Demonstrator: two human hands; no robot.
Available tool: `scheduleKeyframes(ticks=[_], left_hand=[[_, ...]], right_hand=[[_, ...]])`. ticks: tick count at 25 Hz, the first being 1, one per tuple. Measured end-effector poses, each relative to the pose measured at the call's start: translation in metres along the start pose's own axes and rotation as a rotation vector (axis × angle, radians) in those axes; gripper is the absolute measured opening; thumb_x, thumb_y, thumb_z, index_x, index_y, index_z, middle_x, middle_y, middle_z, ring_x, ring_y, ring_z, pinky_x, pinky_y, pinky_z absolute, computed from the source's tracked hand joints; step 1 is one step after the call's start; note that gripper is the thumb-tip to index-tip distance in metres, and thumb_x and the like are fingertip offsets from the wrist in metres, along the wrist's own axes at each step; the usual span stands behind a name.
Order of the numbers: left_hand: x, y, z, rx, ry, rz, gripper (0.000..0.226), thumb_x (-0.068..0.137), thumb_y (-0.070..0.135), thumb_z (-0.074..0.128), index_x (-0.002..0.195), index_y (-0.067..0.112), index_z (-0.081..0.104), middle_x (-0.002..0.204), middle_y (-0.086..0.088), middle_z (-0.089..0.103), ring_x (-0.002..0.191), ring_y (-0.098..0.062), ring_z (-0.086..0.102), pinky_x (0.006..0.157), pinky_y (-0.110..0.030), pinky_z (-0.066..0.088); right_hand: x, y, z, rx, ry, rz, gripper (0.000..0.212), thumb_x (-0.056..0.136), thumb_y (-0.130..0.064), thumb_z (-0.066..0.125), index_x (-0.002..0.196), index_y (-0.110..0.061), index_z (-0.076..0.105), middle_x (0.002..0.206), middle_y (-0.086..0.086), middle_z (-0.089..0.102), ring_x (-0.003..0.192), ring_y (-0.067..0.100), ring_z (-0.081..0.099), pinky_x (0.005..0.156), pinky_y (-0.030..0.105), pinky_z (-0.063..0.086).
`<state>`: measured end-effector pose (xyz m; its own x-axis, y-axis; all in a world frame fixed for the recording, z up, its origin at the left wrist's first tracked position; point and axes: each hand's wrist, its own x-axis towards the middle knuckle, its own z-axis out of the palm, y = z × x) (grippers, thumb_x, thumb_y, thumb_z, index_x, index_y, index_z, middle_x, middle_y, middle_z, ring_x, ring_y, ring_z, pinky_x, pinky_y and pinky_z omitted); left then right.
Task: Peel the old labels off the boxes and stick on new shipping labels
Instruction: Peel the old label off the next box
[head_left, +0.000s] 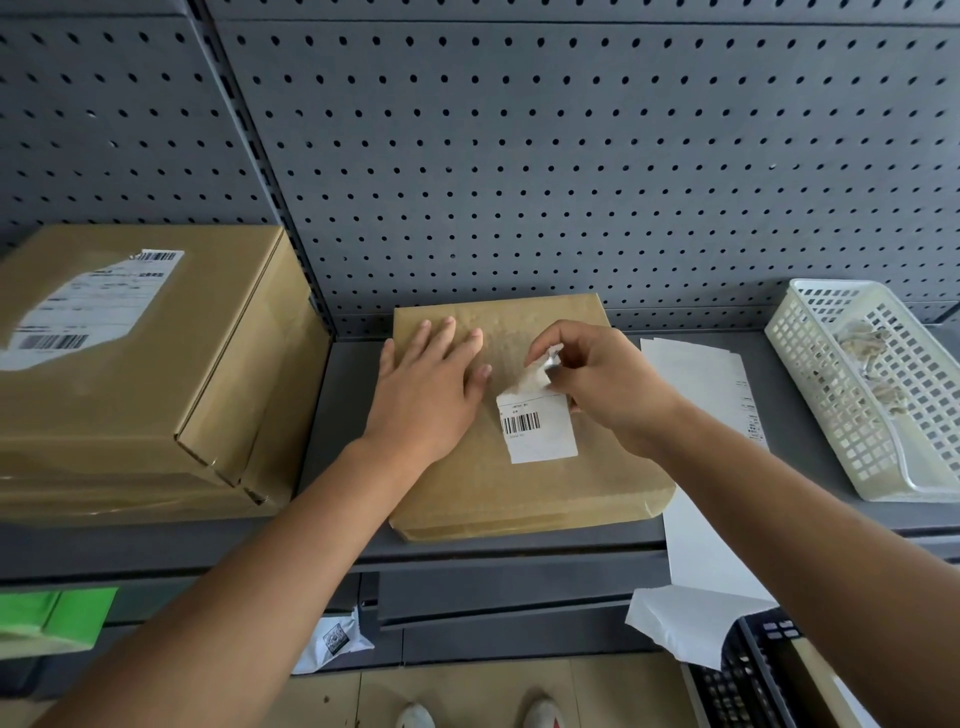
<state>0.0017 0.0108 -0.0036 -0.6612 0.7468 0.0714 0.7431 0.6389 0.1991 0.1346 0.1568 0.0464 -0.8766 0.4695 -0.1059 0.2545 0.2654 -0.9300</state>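
A flat brown cardboard box (524, 488) lies on the grey shelf (343, 395) in the middle. A white barcode label (540, 428) is stuck on its top, with the upper part peeled up and crumpled. My right hand (597, 384) pinches that lifted upper edge between thumb and fingers. My left hand (431, 384) lies flat on the box top to the left of the label, fingers spread.
Larger brown boxes (156, 374) with a big label stand stacked at the left. White label sheets (696, 374) lie right of the flat box. A white plastic basket (862, 389) holds crumpled scraps. A black crate (743, 675) sits below right. Grey pegboard (519, 156) backs the shelf.
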Motion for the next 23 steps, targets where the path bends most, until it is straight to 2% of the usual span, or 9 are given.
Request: scheduleKeyframes(ticks=[2, 4, 8, 10, 12, 14, 17, 20, 23], left_hand=[[0.0, 0.0, 0.001, 0.0, -0.002, 0.005, 0.054, 0.105, 0.052, 0.021, 0.156, 0.034, 0.025, 0.167, 0.001, 0.013, 0.154, -0.021, 0.004, 0.123, -0.054, 0.007], [-0.001, 0.001, 0.001, 0.005, 0.0, 0.003, 0.054, 0.105, 0.051, 0.022, 0.156, 0.034, 0.024, 0.167, 0.001, 0.013, 0.154, -0.021, 0.004, 0.123, -0.054, 0.007], [0.0, 0.0, -0.002, 0.021, -0.033, 0.013, 0.057, 0.104, 0.048, 0.028, 0.158, 0.034, 0.017, 0.168, 0.001, 0.008, 0.154, -0.022, 0.0, 0.123, -0.055, 0.005], [-0.002, -0.001, -0.002, 0.023, -0.052, 0.034, 0.062, 0.102, 0.047, 0.036, 0.158, 0.032, 0.014, 0.168, 0.0, 0.006, 0.154, -0.022, -0.002, 0.123, -0.055, 0.004], [-0.002, 0.0, -0.002, 0.016, -0.043, 0.028, 0.06, 0.103, 0.049, 0.032, 0.158, 0.032, 0.015, 0.168, 0.0, 0.006, 0.154, -0.021, -0.002, 0.123, -0.054, 0.004], [-0.001, 0.001, -0.001, -0.016, -0.007, 0.008, 0.055, 0.105, 0.05, 0.024, 0.157, 0.033, 0.021, 0.167, 0.001, 0.01, 0.154, -0.02, 0.001, 0.123, -0.053, 0.005], [0.0, 0.0, 0.001, -0.02, 0.006, 0.009, 0.055, 0.105, 0.051, 0.021, 0.156, 0.033, 0.024, 0.167, 0.001, 0.013, 0.154, -0.02, 0.003, 0.123, -0.053, 0.005], [-0.001, -0.002, 0.002, -0.015, 0.013, 0.014, 0.054, 0.105, 0.051, 0.022, 0.156, 0.033, 0.025, 0.167, 0.001, 0.014, 0.154, -0.021, 0.004, 0.123, -0.054, 0.006], [-0.002, -0.001, 0.002, -0.02, 0.029, 0.022, 0.054, 0.105, 0.05, 0.024, 0.155, 0.032, 0.028, 0.166, 0.0, 0.016, 0.154, -0.022, 0.006, 0.123, -0.054, 0.007]], right_hand=[[-0.003, 0.002, -0.001, -0.092, -0.008, -0.069, 0.038, 0.08, 0.016, 0.044, 0.085, -0.013, 0.067, 0.068, -0.002, 0.061, 0.059, 0.011, 0.052, 0.056, 0.028, 0.041], [-0.004, 0.0, -0.004, -0.238, -0.029, -0.172, 0.04, 0.08, 0.013, 0.044, 0.086, -0.02, 0.066, 0.077, -0.009, 0.065, 0.064, 0.008, 0.053, 0.063, 0.025, 0.044], [0.003, -0.008, -0.01, -0.485, -0.196, -0.345, 0.041, 0.081, -0.007, 0.071, 0.109, -0.034, 0.061, 0.11, -0.007, 0.056, 0.092, 0.003, 0.055, 0.082, 0.013, 0.042], [0.003, 0.0, -0.005, -0.716, -0.241, -0.554, 0.053, 0.077, -0.015, 0.079, 0.124, -0.033, 0.061, 0.114, -0.005, 0.051, 0.099, 0.011, 0.051, 0.09, 0.019, 0.041], [0.004, 0.013, -0.002, -0.839, -0.209, -0.717, 0.051, 0.075, -0.01, 0.079, 0.12, -0.03, 0.066, 0.105, -0.004, 0.054, 0.092, 0.014, 0.048, 0.083, 0.027, 0.045], [0.005, 0.023, -0.011, -0.822, -0.206, -0.736, 0.043, 0.072, 0.002, 0.069, 0.107, -0.024, 0.071, 0.095, -0.004, 0.058, 0.085, 0.016, 0.05, 0.071, 0.033, 0.049], [0.008, 0.03, -0.022, -0.743, -0.215, -0.69, 0.036, 0.073, 0.007, 0.065, 0.099, -0.017, 0.069, 0.095, -0.006, 0.059, 0.087, 0.014, 0.056, 0.073, 0.033, 0.052], [0.009, 0.033, -0.028, -0.613, -0.136, -0.58, 0.028, 0.086, 0.009, 0.058, 0.094, -0.016, 0.065, 0.092, -0.014, 0.059, 0.088, 0.004, 0.057, 0.081, 0.023, 0.049], [0.006, 0.032, -0.03, -0.528, -0.16, -0.499, 0.017, 0.093, 0.001, 0.06, 0.093, -0.015, 0.067, 0.093, -0.013, 0.062, 0.092, 0.001, 0.058, 0.084, 0.009, 0.04]])
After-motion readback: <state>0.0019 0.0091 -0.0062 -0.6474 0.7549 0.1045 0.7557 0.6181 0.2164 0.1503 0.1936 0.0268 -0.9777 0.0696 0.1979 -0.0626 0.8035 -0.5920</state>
